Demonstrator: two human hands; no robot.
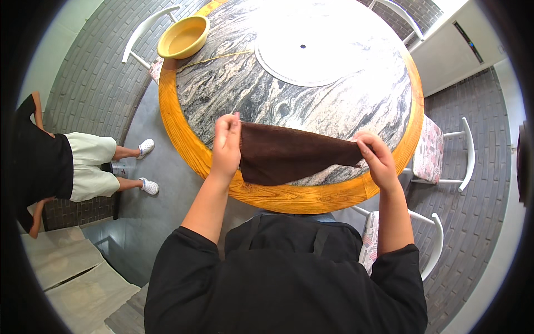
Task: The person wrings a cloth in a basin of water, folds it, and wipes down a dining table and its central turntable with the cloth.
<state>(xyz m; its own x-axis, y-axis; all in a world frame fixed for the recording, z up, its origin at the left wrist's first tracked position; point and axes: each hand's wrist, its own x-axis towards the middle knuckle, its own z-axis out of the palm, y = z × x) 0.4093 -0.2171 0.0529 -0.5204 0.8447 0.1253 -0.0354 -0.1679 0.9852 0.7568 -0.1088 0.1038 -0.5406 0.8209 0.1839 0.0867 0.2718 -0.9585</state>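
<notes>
A dark brown cloth (292, 153) is stretched between my two hands above the near edge of the round table (233, 106). My left hand (226, 142) pinches its upper left corner, and the left side hangs down toward the wooden rim. At the other end, my right hand (378, 157) grips the narrower, gathered corner between thumb and fingers. The cloth's lower edge slants upward from left to right. Whether it touches the tabletop, I cannot tell.
A yellow basin (183, 37) with liquid in it stands at the table's far left edge. A round white turntable (303, 61) lies mid-table. White-framed chairs (431, 150) surround the table. At the left stands another person (50, 161) in a black top and pale shorts.
</notes>
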